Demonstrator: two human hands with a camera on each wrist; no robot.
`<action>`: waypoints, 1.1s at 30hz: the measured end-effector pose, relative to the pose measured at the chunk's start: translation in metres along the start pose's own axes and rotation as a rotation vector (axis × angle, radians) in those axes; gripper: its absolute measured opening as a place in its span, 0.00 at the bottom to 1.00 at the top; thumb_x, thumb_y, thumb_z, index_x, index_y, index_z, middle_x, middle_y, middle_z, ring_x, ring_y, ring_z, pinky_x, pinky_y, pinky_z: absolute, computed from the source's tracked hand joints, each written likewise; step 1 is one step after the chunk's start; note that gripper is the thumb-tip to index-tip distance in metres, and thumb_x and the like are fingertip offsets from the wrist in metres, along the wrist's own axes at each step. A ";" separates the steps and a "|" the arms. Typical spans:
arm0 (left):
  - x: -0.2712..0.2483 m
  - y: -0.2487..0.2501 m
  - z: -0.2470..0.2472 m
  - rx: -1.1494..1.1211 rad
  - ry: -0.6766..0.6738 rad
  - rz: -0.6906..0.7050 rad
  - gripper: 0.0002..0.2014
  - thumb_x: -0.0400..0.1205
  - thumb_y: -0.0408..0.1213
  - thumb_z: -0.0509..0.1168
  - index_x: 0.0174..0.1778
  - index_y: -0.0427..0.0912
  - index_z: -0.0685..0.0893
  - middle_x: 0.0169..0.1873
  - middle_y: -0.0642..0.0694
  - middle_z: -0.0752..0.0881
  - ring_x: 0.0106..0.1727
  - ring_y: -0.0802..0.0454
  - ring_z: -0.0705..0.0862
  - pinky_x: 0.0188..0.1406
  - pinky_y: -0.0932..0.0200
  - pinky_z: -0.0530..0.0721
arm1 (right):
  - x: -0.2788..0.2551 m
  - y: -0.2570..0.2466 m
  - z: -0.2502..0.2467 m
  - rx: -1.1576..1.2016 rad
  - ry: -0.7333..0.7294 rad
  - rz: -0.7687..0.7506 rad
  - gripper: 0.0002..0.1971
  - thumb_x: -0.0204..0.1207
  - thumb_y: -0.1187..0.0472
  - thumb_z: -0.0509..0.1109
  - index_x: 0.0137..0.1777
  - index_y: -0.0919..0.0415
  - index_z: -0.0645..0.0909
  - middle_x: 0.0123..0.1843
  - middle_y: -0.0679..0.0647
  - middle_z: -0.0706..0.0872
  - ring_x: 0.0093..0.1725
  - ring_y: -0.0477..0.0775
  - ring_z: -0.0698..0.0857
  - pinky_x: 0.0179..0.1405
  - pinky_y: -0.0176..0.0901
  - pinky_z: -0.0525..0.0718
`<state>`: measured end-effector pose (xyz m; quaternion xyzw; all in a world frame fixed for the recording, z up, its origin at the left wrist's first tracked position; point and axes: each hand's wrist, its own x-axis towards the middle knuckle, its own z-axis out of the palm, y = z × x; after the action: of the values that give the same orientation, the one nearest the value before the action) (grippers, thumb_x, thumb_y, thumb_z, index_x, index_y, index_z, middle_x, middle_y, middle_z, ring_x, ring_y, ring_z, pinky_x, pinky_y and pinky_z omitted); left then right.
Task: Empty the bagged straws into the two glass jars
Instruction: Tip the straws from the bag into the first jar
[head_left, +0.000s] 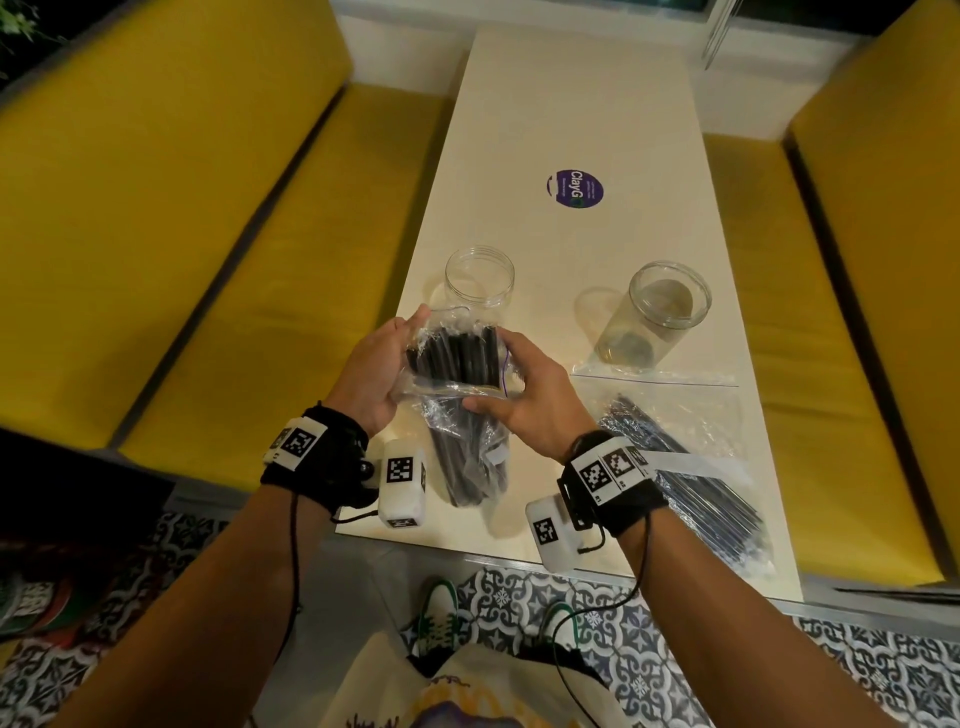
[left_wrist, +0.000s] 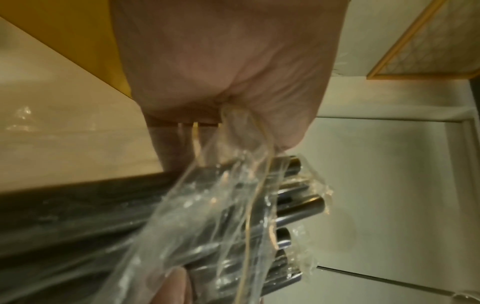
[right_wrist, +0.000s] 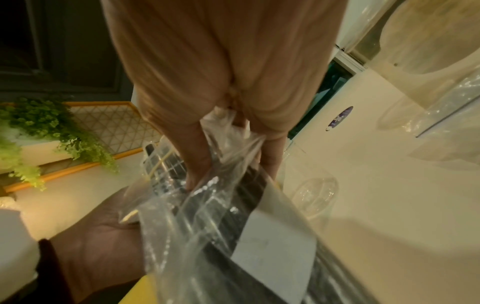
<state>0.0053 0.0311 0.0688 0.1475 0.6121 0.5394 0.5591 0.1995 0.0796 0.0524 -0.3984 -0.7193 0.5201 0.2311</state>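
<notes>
- Left hand (head_left: 375, 370) and right hand (head_left: 524, 395) both pinched the mouth end of a clear bag of black straws (head_left: 457, 395), held just above the counter (head_left: 571, 130) near its near edge.
- Two open glass jars stood beyond: left jar (head_left: 479, 280) just behind the bag, right jar (head_left: 655, 317) toward the right edge.
- Second bag of straws (head_left: 691, 467) lay flat at the near right corner.

We see dim, warm light; wrist views blur beside the grip, glare on plastic, head view's edges bowing.
</notes>
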 end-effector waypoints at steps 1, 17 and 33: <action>-0.001 0.000 0.000 -0.007 0.013 -0.002 0.22 0.92 0.50 0.65 0.76 0.37 0.83 0.67 0.36 0.90 0.64 0.38 0.91 0.30 0.58 0.92 | 0.000 0.000 0.000 -0.010 -0.014 -0.020 0.44 0.70 0.59 0.88 0.85 0.51 0.72 0.79 0.47 0.82 0.77 0.43 0.78 0.82 0.53 0.78; -0.017 -0.011 -0.002 0.315 -0.108 0.297 0.21 0.96 0.38 0.58 0.85 0.52 0.76 0.77 0.54 0.83 0.75 0.54 0.82 0.71 0.50 0.86 | 0.005 0.013 0.000 0.124 0.139 0.093 0.31 0.69 0.47 0.83 0.73 0.49 0.82 0.68 0.47 0.91 0.72 0.51 0.87 0.77 0.64 0.83; -0.006 -0.023 0.013 0.369 -0.193 0.214 0.42 0.84 0.69 0.62 0.93 0.57 0.62 0.81 0.45 0.82 0.77 0.47 0.85 0.79 0.37 0.83 | 0.006 -0.006 0.011 0.199 0.134 0.153 0.26 0.75 0.45 0.65 0.74 0.46 0.82 0.66 0.50 0.92 0.67 0.56 0.89 0.74 0.69 0.83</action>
<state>0.0281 0.0244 0.0557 0.3624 0.6249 0.4579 0.5181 0.1858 0.0771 0.0531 -0.4608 -0.6146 0.5774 0.2767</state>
